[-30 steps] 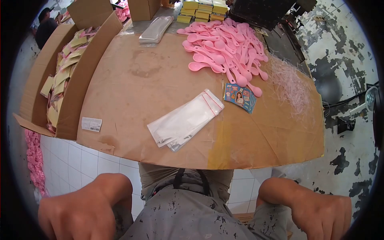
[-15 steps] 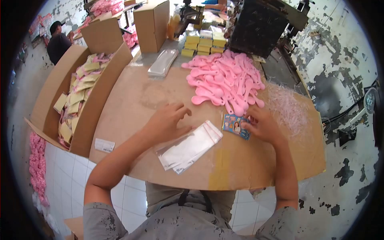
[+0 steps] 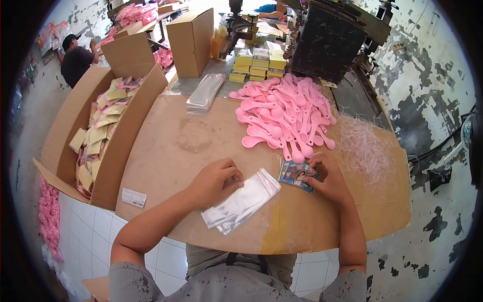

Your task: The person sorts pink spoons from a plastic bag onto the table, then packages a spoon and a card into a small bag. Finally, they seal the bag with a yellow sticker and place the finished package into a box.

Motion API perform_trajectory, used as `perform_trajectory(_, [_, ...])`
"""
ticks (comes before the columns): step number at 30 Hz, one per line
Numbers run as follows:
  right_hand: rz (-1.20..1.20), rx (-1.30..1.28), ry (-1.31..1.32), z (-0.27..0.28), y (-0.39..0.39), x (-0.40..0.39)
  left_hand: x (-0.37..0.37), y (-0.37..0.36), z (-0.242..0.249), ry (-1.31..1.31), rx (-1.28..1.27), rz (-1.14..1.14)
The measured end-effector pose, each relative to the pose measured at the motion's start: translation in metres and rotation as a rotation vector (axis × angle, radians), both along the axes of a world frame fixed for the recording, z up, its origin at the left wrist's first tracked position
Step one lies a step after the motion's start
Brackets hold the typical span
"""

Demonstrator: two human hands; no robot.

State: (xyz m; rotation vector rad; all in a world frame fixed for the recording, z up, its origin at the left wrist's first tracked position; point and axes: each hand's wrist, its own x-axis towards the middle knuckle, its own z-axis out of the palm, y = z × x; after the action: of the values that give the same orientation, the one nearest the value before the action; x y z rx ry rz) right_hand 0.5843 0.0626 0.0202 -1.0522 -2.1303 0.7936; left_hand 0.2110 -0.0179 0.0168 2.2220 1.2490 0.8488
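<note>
Several clear plastic sleeves [image 3: 244, 201] lie fanned on the cardboard-covered table. At their upper left edge is my left hand [image 3: 221, 182], its fingers curled, with the thumb near the index finger; whether anything is between them is too small to tell. Small blue printed cards [image 3: 294, 173] lie to the right of the sleeves. My right hand [image 3: 324, 176] has its thumb and fingers closed on the right end of the cards. Just above the cards spreads a heap of pink plastic spoons [image 3: 282, 113].
A large carton [image 3: 113, 161] of yellow-and-pink packets stands at the left. Behind are a stack of clear sleeves [image 3: 205, 93], card stacks [image 3: 259, 63], an upright box [image 3: 190, 43] and a dark machine [image 3: 322, 43]. Shredded paper [image 3: 365, 146] lies right. A person [image 3: 75, 60] is at back left.
My left hand has drawn its fingers together at the sleeves. My right hand has closed on the cards, which have shifted slightly. The whole view has tilted, so the table appears lower.
</note>
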Motion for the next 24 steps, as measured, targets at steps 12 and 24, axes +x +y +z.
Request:
perform_trajectory(12, [-0.018,-0.339,0.365,0.004,-0.009,-0.008,0.016,-0.01,0.001,-0.138,-0.127,0.132])
perform_trajectory(24, [0.304,-0.202,-0.091,0.038,-0.033,-0.082,0.009,-0.008,0.006,-0.406,-0.367,0.223])
